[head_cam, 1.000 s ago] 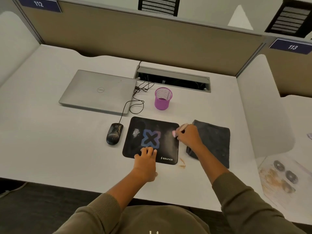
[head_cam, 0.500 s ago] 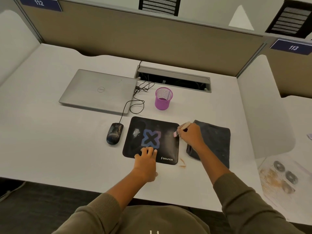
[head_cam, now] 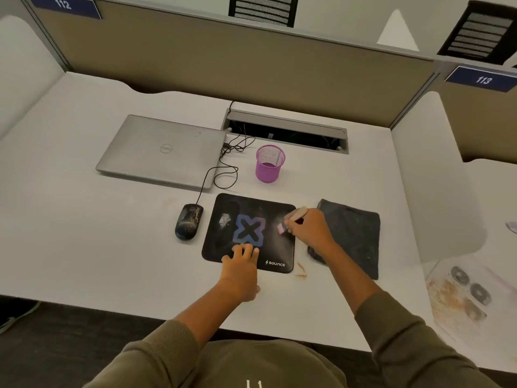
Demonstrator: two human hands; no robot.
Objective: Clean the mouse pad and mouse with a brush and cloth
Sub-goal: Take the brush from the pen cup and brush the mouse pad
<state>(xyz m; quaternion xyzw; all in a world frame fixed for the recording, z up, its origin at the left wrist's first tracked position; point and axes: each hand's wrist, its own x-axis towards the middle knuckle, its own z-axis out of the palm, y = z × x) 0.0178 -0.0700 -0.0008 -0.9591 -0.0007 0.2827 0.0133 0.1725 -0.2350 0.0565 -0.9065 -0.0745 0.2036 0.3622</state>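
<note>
A black mouse pad (head_cam: 223,239) with a blue X and a white dusty smear lies on the desk in front of me. My left hand (head_cam: 241,268) presses its near edge with straight fingers. My right hand (head_cam: 309,229) grips a small brush (head_cam: 297,214), whose pink bristle end touches the pad's right side. A dusty black wired mouse (head_cam: 189,222) sits just left of the pad. A dark grey folded cloth (head_cam: 352,233) lies to the right of the pad, partly under my right forearm.
Behind the pad stand a purple mesh cup (head_cam: 269,167) and a shut silver laptop (head_cam: 165,151), with the mouse cable looping between them. A cable slot (head_cam: 288,130) opens at the back. Brown crumbs (head_cam: 301,271) lie near the pad's front right corner. Partitions wall the desk.
My right hand has swept the brush a little: first toward the pad's right edge, then back left onto the pad. The left hand has stayed put.
</note>
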